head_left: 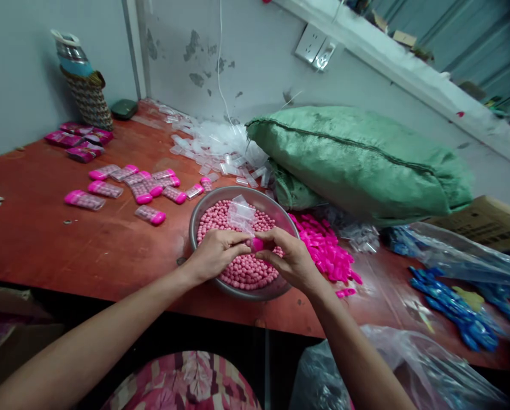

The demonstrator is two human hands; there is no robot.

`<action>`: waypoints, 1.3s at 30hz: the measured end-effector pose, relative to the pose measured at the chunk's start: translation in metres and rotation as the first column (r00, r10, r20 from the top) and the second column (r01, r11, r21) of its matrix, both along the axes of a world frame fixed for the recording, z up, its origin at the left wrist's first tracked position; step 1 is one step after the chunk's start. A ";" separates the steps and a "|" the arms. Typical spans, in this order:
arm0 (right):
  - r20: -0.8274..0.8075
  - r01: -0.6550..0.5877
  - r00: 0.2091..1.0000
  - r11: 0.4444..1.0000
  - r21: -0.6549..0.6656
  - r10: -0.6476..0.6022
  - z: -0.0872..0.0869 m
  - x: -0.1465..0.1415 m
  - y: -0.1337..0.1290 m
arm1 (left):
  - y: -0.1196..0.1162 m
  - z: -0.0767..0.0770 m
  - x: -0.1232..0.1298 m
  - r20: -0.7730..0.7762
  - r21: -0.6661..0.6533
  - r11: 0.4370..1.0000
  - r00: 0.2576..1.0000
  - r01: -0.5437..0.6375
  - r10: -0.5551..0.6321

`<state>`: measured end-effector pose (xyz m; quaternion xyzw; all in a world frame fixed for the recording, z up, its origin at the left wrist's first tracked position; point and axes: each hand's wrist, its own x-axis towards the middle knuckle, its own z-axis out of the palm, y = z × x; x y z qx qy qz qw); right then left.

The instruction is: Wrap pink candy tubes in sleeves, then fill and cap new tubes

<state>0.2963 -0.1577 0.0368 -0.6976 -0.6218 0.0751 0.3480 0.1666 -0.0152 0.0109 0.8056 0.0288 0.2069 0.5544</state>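
Note:
Over a metal bowl (294, 228) of pink beads (248, 273), my two hands meet at a small clear container with a bright pink cap (257, 244). Its clear body is pinched between the thumb and fingers of my left hand (220, 250). The fingers of my right hand (289, 256) close on the pink cap end. Just behind my fingers, clear empty plastic pieces (241, 212) lie on the beads. Several filled containers with pink caps (105, 189) are on the red table (88, 250) to the left. Loose pink caps (329, 247) are piled right of the bowl.
Clear plastic pieces (220, 145) are heaped behind the bowl. A large green sack (357, 159) leans over the back right. Blue gloves (455, 307) and a cardboard box (485, 222) are at the right. A bottle in a knitted cover (86, 94) stands at the back left.

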 end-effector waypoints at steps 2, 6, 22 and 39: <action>0.036 0.000 0.999 1.000 -0.015 0.000 -0.002 -0.002 -0.001 | -0.001 -0.002 -0.001 0.005 0.046 0.998 0.999 -0.038 0.038; 0.114 -0.011 0.993 1.000 -0.008 0.011 -0.011 -0.011 -0.005 | -0.002 -0.007 -0.002 -0.004 0.183 0.982 0.998 -0.057 0.058; -0.734 0.095 0.677 0.980 0.172 0.064 -0.021 0.001 -0.028 | 0.005 0.004 0.007 -0.055 -0.617 0.787 0.998 -0.006 -0.035; -0.986 -0.046 0.165 0.999 -0.028 -0.020 -0.018 -0.008 0.008 | 0.002 -0.007 0.002 0.150 -0.097 0.992 0.984 -0.080 0.095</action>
